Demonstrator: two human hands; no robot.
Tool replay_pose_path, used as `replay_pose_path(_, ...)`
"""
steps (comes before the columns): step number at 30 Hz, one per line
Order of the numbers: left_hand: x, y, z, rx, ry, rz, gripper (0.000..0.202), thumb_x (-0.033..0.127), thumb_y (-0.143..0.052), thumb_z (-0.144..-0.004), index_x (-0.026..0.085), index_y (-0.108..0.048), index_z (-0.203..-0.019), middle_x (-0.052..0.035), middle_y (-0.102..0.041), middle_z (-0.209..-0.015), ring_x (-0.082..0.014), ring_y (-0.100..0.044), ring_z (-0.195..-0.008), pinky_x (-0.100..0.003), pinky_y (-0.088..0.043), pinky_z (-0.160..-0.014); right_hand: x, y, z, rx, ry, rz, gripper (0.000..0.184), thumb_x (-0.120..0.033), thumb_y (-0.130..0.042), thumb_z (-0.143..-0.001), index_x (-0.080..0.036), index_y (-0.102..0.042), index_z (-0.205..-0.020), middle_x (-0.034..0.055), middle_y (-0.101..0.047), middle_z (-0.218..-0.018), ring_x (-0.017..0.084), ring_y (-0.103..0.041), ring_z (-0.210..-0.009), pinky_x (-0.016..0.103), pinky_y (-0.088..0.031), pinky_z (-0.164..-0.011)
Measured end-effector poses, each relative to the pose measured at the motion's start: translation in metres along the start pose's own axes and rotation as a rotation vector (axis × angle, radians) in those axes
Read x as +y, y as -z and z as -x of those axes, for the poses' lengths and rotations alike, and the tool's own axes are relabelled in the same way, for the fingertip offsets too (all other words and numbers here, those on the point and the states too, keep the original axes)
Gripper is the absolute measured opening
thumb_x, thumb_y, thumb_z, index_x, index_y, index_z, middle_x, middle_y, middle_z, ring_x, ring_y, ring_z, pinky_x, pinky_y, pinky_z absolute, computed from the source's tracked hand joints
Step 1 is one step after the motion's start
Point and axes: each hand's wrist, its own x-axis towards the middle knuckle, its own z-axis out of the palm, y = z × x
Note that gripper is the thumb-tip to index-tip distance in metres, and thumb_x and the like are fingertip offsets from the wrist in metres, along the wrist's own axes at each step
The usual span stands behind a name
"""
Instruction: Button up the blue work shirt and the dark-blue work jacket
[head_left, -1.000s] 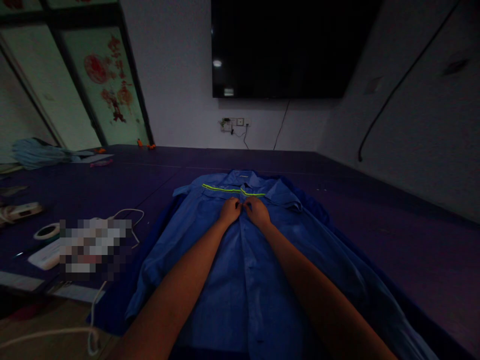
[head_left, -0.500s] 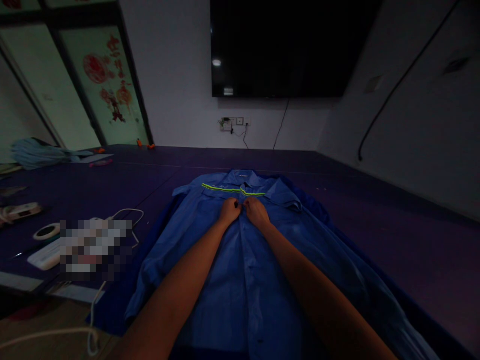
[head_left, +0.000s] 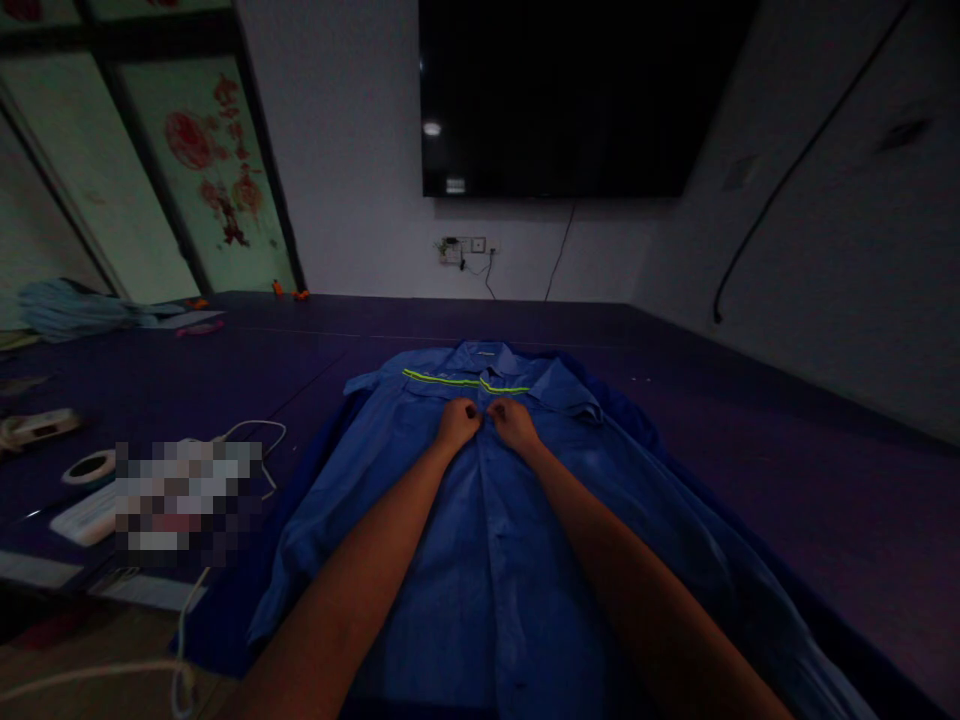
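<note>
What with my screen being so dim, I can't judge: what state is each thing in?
blue work shirt, spread flat, front up, collar farthest away
left hand, fingers pinched on the shirt's front edge
right hand, likewise, beside the left
television, screen dark
tape roll, lying flat

In dim, bluish room light, the person's left hand (head_left: 459, 422) and right hand (head_left: 514, 424) show bare, with the knuckles catching what little light there is. Behind each grip the skin is uncovered from the wrist back. The left forearm (head_left: 360, 570) and right forearm (head_left: 637, 590) are both bare all the way to the lower edge of the frame, looming larger close to the camera. Nails and finger detail are too small and dark to make out, and any clothing above the elbows lies out of view
</note>
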Motion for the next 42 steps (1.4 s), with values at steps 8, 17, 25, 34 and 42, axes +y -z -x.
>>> replay_pose_path(8,-0.003,-0.002,0.000,0.009,0.002,0.039,0.003,0.013,-0.061,-0.064,0.013,-0.059,-0.062,0.0002,-0.057,-0.061,-0.0106,-0.051,-0.061,-0.022,-0.039,-0.061,0.005,-0.004,-0.003,0.005,-0.057,-0.047,0.015,-0.012,-0.051,-0.082,-0.015,-0.065,-0.077,0.0040,-0.067,-0.077,0.016,-0.063,-0.074,0.020,-0.045,-0.066)
replay_pose_path(17,-0.006,-0.002,-0.001,0.052,0.027,0.115,0.006,0.013,-0.057,-0.070,0.013,-0.062,-0.067,-0.0020,-0.063,-0.070,-0.0110,-0.057,-0.067,-0.023,-0.043,-0.066,0.003,0.000,0.000,-0.018,-0.017,-0.026,0.020,-0.010,-0.046,-0.084,-0.014,-0.066,-0.086,0.0061,-0.067,-0.088,0.016,-0.062,-0.083,0.023,-0.045,-0.075)
replay_pose_path(25,-0.001,0.009,0.022,0.065,0.038,0.162,0.010,0.011,-0.053,-0.072,0.013,-0.063,-0.069,-0.0019,-0.064,-0.069,-0.0101,-0.057,-0.066,-0.022,-0.045,-0.066,-0.015,0.005,0.035,-0.086,0.084,0.055,0.039,-0.005,-0.041,-0.083,-0.011,-0.053,-0.119,0.0126,-0.058,-0.114,0.020,-0.051,-0.107,0.031,-0.037,-0.095)
replay_pose_path(34,0.011,0.031,0.070,-0.010,-0.046,0.124,0.014,0.003,-0.055,-0.063,0.015,-0.063,-0.065,-0.0019,-0.062,-0.080,-0.0123,-0.057,-0.081,-0.027,-0.045,-0.080,-0.032,0.032,0.093,-0.092,0.179,0.133,0.032,-0.009,-0.047,-0.083,-0.013,-0.057,-0.113,0.0106,-0.054,-0.118,0.020,-0.047,-0.111,0.031,-0.035,-0.096)
replay_pose_path(42,0.026,0.036,0.086,-0.112,-0.197,-0.078,0.013,0.010,-0.059,-0.063,0.016,-0.062,-0.073,-0.0057,-0.059,-0.093,-0.0188,-0.052,-0.095,-0.034,-0.041,-0.088,-0.058,0.054,0.099,-0.125,0.042,0.197,0.020,-0.036,-0.055,-0.083,-0.019,-0.064,-0.084,0.0040,-0.065,-0.081,0.017,-0.059,-0.075,0.023,-0.041,-0.065)
